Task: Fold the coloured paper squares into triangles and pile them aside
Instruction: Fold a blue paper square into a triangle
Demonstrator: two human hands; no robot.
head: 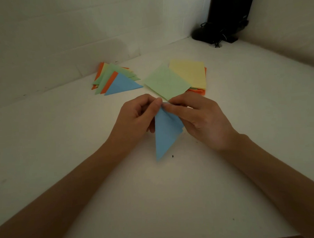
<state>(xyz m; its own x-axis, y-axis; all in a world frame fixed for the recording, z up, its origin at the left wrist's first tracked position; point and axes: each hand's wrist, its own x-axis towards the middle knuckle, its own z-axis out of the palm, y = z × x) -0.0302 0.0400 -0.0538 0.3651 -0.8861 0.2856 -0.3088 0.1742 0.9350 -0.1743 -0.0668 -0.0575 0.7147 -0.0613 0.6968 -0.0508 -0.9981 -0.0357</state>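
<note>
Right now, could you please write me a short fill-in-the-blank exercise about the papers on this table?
1. The paper that the left hand and the right hand pinch at its top corner is ___.
2. The pile of folded triangles lies to the ___ of the stack of unfolded squares.
3. The loose sheet askew over the stack's left edge is ___.
4. The squared-up sheet beneath it is ___.
Missing words: blue; left; green; yellow.
</note>
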